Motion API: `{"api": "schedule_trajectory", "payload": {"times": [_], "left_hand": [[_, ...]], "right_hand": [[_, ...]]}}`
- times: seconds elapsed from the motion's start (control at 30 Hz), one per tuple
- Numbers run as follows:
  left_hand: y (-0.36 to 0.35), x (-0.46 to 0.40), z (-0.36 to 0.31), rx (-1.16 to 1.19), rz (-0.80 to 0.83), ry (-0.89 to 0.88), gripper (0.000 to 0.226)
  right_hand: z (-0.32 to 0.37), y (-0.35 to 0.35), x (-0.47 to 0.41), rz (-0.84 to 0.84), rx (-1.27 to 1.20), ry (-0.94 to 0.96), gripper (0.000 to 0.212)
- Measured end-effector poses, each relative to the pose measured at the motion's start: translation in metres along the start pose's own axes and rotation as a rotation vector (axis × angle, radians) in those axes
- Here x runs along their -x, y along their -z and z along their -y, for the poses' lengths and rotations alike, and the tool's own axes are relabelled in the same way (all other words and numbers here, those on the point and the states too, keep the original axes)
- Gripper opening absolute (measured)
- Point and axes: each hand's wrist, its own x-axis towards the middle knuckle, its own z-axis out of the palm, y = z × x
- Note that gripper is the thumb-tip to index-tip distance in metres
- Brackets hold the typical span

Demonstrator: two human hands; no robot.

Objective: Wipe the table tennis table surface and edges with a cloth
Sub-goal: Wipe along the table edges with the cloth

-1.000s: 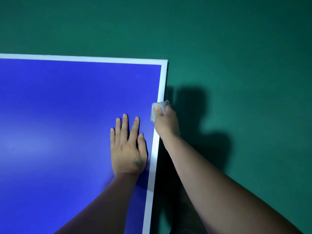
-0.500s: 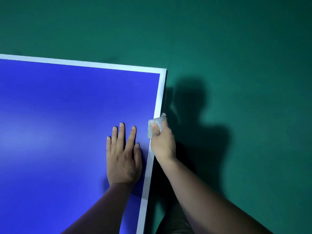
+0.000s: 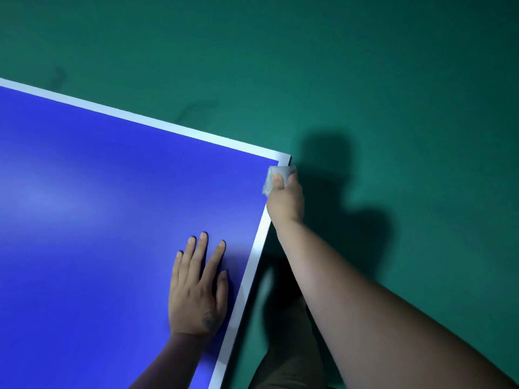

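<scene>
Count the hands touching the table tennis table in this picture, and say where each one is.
2. The left hand lies flat on the blue table near its right edge. The right hand holds the cloth against that edge, just below the corner. None seems hidden.

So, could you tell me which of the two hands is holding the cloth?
The right hand, gripping the pale crumpled cloth at the table's corner; the left hand lies flat, empty.

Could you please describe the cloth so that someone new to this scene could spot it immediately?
Find the blue table tennis table and follow its white right edge up to the far corner. There the right hand grips a small crumpled cloth over that edge. It is the only pale, textured lump here.
</scene>
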Motion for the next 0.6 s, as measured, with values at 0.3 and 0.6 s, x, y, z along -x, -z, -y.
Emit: {"api": "schedule_trajectory", "payload": {"times": [0.3,0.6], "left_hand": [[0.003,-0.18,-0.048,0.161,-0.313,0.284,0.036],[-0.037,-0.265,-0.035,0.098,-0.177,0.744,0.075]], "right_hand": [[-0.033,-0.003,0.052,-0.103,-0.024,0.186,0.063],[0.015,0.019,-0.041,0.025,-0.083,0.146,0.046]]}}
